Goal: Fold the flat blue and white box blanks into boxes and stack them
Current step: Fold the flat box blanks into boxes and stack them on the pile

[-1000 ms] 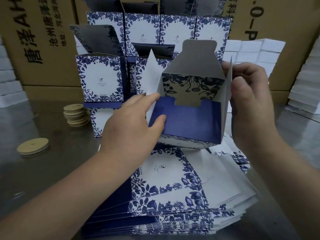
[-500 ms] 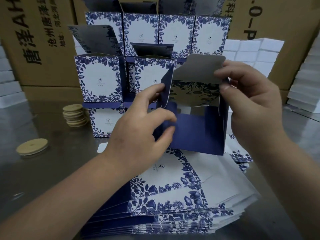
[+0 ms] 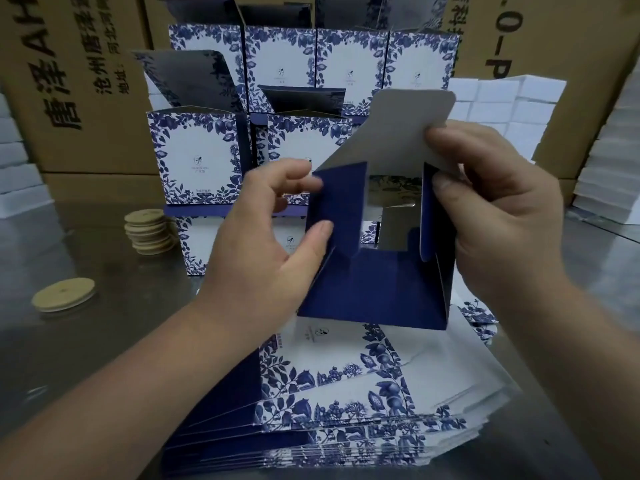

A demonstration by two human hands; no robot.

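Note:
I hold a half-formed blue and white box point(image 3: 377, 289) in the air above the table, its open end facing me. My left hand point(image 3: 263, 244) pinches the dark blue left side flap between thumb and fingers. My right hand point(image 3: 502, 216) grips the right side flap and the grey top flap that stands up behind. Below lies a fanned pile of flat box blanks point(image 3: 346, 410) with floral print. Behind the held box stand rows of folded boxes point(image 3: 194, 157), stacked two and three high, some with lids open.
A stack of round tan discs point(image 3: 149, 230) and a single disc point(image 3: 64, 294) lie on the shiny metal table point(image 3: 86, 341) at the left. Large brown cartons point(image 3: 69, 81) and white boxes point(image 3: 502, 109) fill the back and both sides.
The box has tipped so its open end faces me more. My left hand has moved from the front panel to pinching the left flap; my right hand has shifted onto the right and top flaps.

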